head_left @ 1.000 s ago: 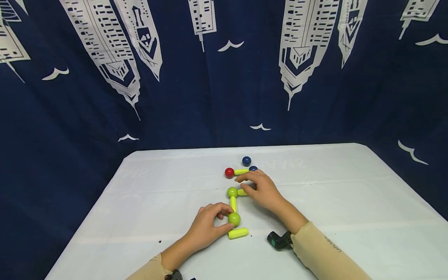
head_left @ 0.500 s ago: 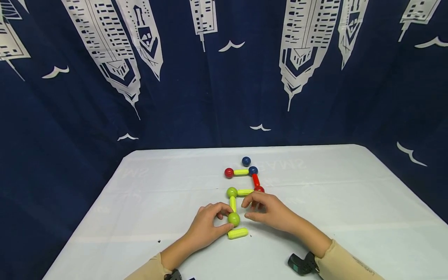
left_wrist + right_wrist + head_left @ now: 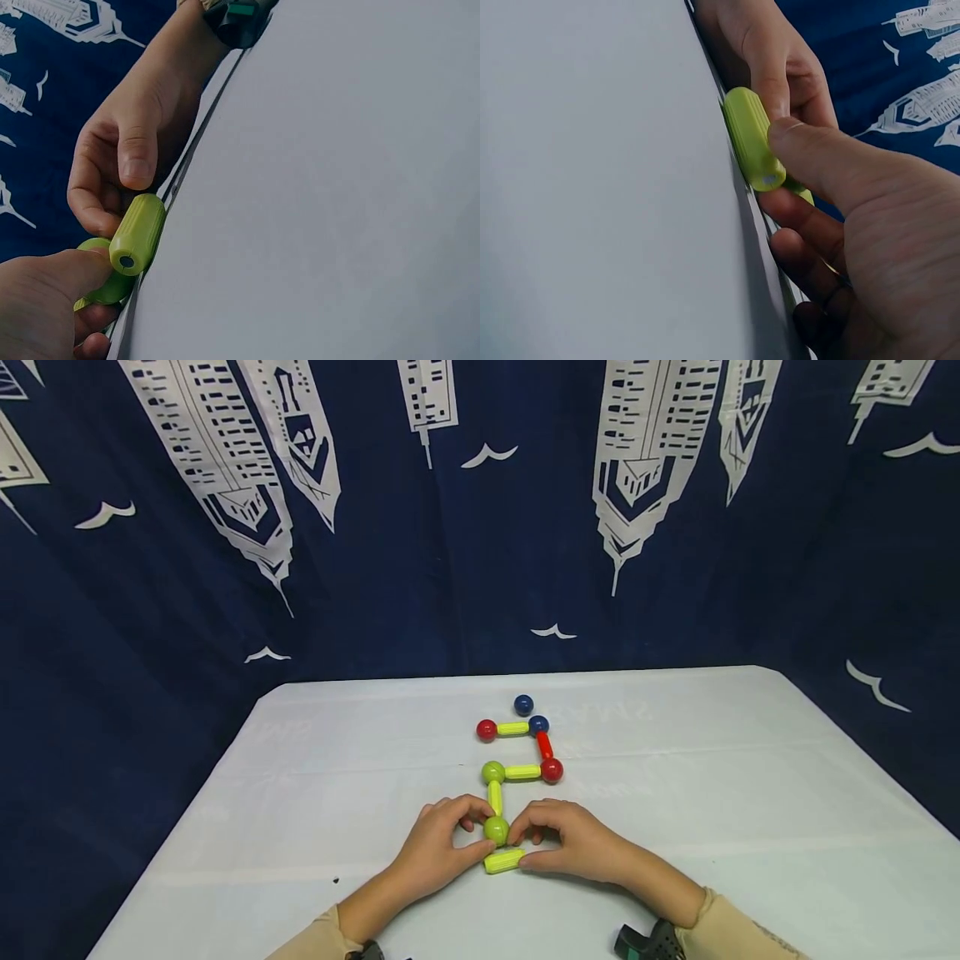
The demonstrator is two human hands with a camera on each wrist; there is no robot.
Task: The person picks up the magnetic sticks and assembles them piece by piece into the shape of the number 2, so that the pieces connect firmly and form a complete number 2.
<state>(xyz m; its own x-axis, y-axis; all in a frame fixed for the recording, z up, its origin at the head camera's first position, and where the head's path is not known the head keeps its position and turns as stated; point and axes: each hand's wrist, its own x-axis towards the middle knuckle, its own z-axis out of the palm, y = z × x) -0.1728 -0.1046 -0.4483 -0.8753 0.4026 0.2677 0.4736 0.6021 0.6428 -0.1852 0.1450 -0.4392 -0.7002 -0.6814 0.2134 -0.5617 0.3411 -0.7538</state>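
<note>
My left hand [image 3: 438, 843] pinches a green ball [image 3: 496, 831] between thumb and fingers. This ball ends a zigzag chain of magnetic sticks and balls on the table. A loose yellow-green magnetic stick [image 3: 504, 861] lies just nearer than the ball, with a round metal insert in its end. My right hand [image 3: 577, 842] has its thumb and index finger at the stick's right end. In the right wrist view my right thumb [image 3: 817, 150] lies against the stick [image 3: 754, 139]; its inner contact is partly hidden. In the left wrist view the green ball [image 3: 112, 289] is partly covered by fingers.
The chain runs on through another green ball [image 3: 492, 772], a red ball [image 3: 551, 770], a blue ball [image 3: 538, 725] and a farther red ball [image 3: 487, 731]. A loose blue ball [image 3: 523, 704] stands behind it. A dark printed cloth [image 3: 450, 568] hangs beyond the white table [image 3: 337, 760].
My right hand has come back from the chain's far part, down to the loose yellow-green stick, uncovering the red stick and red ball. My left hand has kept its hold on the green ball.
</note>
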